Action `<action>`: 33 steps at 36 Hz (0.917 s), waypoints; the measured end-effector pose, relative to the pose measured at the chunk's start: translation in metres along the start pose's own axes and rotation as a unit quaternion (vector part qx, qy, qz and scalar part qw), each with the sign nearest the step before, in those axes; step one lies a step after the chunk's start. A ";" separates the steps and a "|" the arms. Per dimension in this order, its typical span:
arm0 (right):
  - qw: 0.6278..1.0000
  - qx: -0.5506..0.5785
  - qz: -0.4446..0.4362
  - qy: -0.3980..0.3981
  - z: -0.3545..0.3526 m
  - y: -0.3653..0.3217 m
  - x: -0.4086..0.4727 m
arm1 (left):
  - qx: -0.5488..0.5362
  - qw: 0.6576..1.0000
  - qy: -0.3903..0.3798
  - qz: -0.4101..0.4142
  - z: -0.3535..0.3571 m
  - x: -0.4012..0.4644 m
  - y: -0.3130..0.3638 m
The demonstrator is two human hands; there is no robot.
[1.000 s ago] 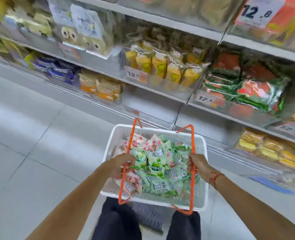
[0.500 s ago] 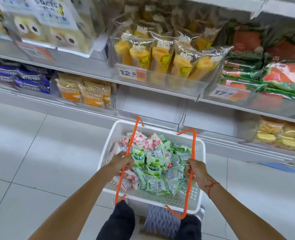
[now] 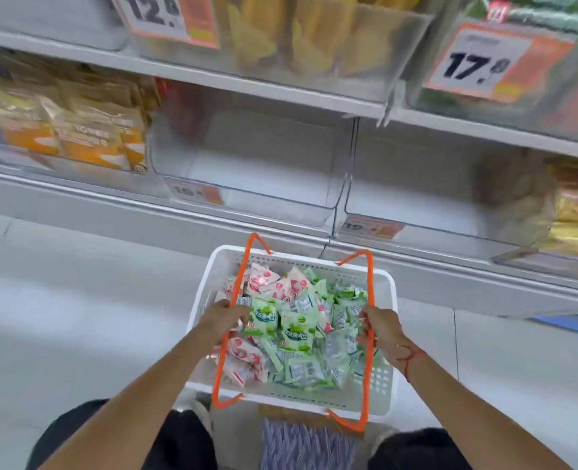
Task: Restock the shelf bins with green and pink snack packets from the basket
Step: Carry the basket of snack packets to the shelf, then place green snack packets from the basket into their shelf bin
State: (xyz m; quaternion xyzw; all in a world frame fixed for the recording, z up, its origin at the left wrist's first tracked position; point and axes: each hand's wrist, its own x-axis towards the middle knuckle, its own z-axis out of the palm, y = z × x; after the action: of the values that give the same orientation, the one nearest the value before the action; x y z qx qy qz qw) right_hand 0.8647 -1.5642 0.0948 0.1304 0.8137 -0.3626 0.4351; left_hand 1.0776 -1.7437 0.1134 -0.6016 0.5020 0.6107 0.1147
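A white perforated basket (image 3: 387,337) with two orange handles hangs low in front of the bottom shelf. It holds a heap of green snack packets (image 3: 296,330) and pink snack packets (image 3: 274,283). My left hand (image 3: 224,317) grips the left orange handle (image 3: 233,300). My right hand (image 3: 380,325) grips the right orange handle (image 3: 369,361). Two clear bins stand on the bottom shelf just beyond the basket, the left bin (image 3: 246,198) and the right bin (image 3: 426,218), and no packets show inside them.
Orange-brown packs (image 3: 77,134) fill the bin to the left, yellow packs (image 3: 575,218) the bin to the right. The shelf above carries bins with price tags 12.8 (image 3: 165,15) and 17.8 (image 3: 480,62). Grey floor tiles (image 3: 77,317) spread to the left. My dark-trousered knees (image 3: 128,439) sit below the basket.
The view has closed in on the bottom shelf and dropped lower. The basket, still held by both handles, now sits right before the two clear bins.
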 end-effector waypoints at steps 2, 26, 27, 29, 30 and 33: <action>1.000 0.010 -0.013 0.017 -0.002 0.010 0.015 | 0.005 0.998 0.050 0.038 0.015 0.015 -0.011; 0.883 -0.423 -0.146 0.144 -0.026 0.099 0.195 | 0.375 0.858 0.348 0.051 0.033 0.201 -0.094; 0.859 -0.464 -0.143 0.160 -0.024 0.105 0.194 | 0.414 0.839 0.351 0.048 0.035 0.199 -0.099; 0.797 -0.550 -0.134 0.213 -0.021 0.112 0.191 | 0.477 0.803 0.355 0.044 0.039 0.190 -0.106; 0.774 -0.577 -0.124 0.230 -0.019 0.110 0.189 | 0.501 0.788 0.355 0.053 0.042 0.187 -0.107; 0.764 -0.596 -0.089 0.229 -0.016 0.094 0.184 | 0.511 0.788 0.313 0.143 0.060 0.179 -0.100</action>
State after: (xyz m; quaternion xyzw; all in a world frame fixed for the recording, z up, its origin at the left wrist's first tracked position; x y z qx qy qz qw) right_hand 0.7962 -1.5059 -0.0919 -0.1494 0.9494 0.1990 0.1915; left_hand 1.0705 -1.7351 -0.1002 -0.5343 0.8296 0.0526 0.1534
